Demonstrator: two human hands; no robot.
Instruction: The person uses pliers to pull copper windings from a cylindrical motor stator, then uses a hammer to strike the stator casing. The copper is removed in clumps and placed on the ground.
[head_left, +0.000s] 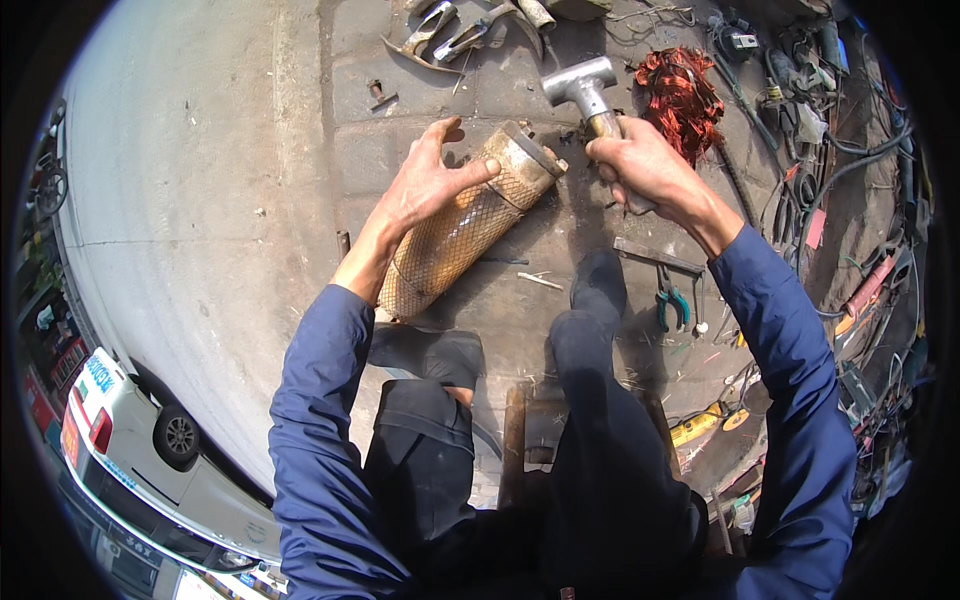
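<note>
My right hand (645,165) is closed around the handle of a hammer (582,84), its grey metal head raised to the upper left of my fist. Below and left of it, a rusty yellow-brown cylinder wrapped in mesh (455,245) lies slantwise on the paving. A dark band circles its upper end, where small metal bits stick out. My left hand (430,185) is at the cylinder's upper left side, thumb stretched over the mesh and fingers apart, gripping nothing. Whether the thumb touches the mesh, I cannot tell.
A heap of red-orange copper wire (680,100) lies at the upper right, beside cables and scattered tools. Hooked metal pieces (435,38) are at the top. Teal-handled pliers (673,302) and a metal bar (658,256) lie right of my legs. A white car (165,460) stands lower left.
</note>
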